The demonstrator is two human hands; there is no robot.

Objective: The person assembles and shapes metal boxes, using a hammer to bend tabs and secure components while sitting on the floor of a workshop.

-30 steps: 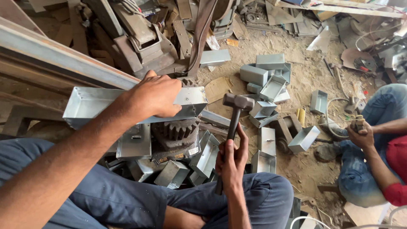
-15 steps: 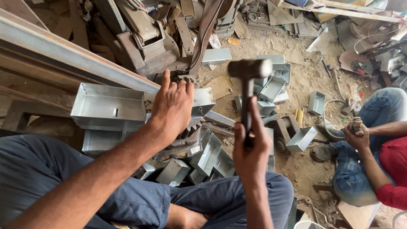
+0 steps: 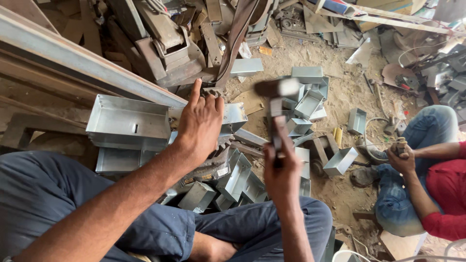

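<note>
My left hand [image 3: 201, 121] lies flat on a folded sheet-metal box [image 3: 228, 116], pinning it on a dark toothed gear block [image 3: 213, 162] between my knees. A second open metal box [image 3: 127, 121] rests just left of that hand. My right hand [image 3: 280, 170] grips the wooden handle of a hammer [image 3: 276, 92], whose steel head is raised and blurred above and right of the pinned box. My dark blue trousers fill the lower frame.
Several loose metal boxes [image 3: 309, 99] and brackets [image 3: 341, 161] lie on the sandy floor. A long steel beam [image 3: 73, 58] runs along the upper left, with rusty scrap machinery [image 3: 165, 34] behind. A person in red and jeans sits at right, a hand [image 3: 400, 157] holding a small tool.
The hammer has swung up from low beside the box to a raised position. My left hand has shifted along the box, and the view has tilted slightly.
</note>
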